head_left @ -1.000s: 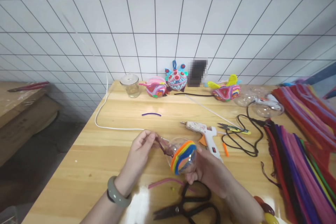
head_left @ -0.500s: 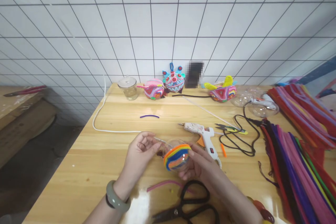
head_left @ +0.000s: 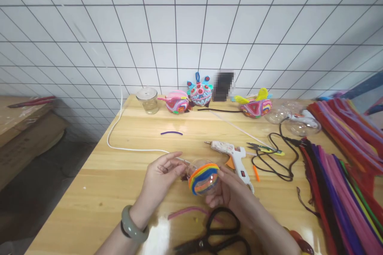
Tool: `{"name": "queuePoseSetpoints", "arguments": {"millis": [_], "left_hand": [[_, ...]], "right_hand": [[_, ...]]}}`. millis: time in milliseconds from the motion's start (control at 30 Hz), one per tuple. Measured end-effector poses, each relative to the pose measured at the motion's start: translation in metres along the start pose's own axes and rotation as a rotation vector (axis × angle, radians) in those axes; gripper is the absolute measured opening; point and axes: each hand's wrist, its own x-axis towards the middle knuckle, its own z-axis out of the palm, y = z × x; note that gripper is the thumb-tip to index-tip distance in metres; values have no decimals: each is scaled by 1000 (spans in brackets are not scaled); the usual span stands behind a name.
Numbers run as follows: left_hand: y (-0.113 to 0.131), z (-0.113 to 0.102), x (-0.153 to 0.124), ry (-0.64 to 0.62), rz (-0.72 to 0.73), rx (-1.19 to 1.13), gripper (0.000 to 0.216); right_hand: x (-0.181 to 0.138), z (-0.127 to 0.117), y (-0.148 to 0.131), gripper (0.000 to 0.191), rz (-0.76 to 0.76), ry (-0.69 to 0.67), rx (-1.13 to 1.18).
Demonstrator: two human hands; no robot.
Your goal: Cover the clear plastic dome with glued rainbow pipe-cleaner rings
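My right hand (head_left: 231, 189) is closed around the right side of a clear plastic ball (head_left: 203, 177). Orange, yellow and blue fuzzy strips curve over the ball's front, with bare plastic showing between and above them. At the ball's left edge my left hand (head_left: 167, 171) has thumb and fingertips pinched together; what lies between them is too small to make out. Something small and dark sits just below those fingertips. Black-handled scissors (head_left: 214, 237) and a pink pipe cleaner (head_left: 185, 210) lie on the table below the ball.
A white glue gun (head_left: 231, 157), snips (head_left: 260, 147) and a black cord (head_left: 273, 173) lie to the right. Bundles of coloured pipe cleaners (head_left: 338, 191) cover the right side. Decorated balls (head_left: 200, 93) and a glass cup (head_left: 148, 101) stand along the wall. A white cable (head_left: 134, 150) runs left.
The view has shifted slightly. Both hands stay at the ball, which has turned or tilted only a little, if at all.
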Motion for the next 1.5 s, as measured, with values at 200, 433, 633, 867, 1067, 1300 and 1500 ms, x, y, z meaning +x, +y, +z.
{"name": "queuePoseSetpoints", "arguments": {"millis": [200,433,633,867,1067,1300,1500], "left_hand": [[0,-3,-1,22,66,38,28],[3,0,-14,-224,43,246,52],[2,3,-20,-428,-65,265,71],[0,2,-17,-451,-55,225,71],[-1,-1,-19,-495,-43,251,76],[-4,0,-19,-482,-48,247,76],[-6,2,-18,-439,-42,207,75]], "right_hand": [[-1,3,3,51,-49,89,-59],[-4,9,8,45,-266,156,-311],[-8,6,12,40,-349,85,-519],[-13,2,14,45,-407,133,-771],[-15,-4,16,51,-434,142,-888],[-16,4,12,48,-430,143,-868],[-16,7,10,50,-347,133,-750]]}}
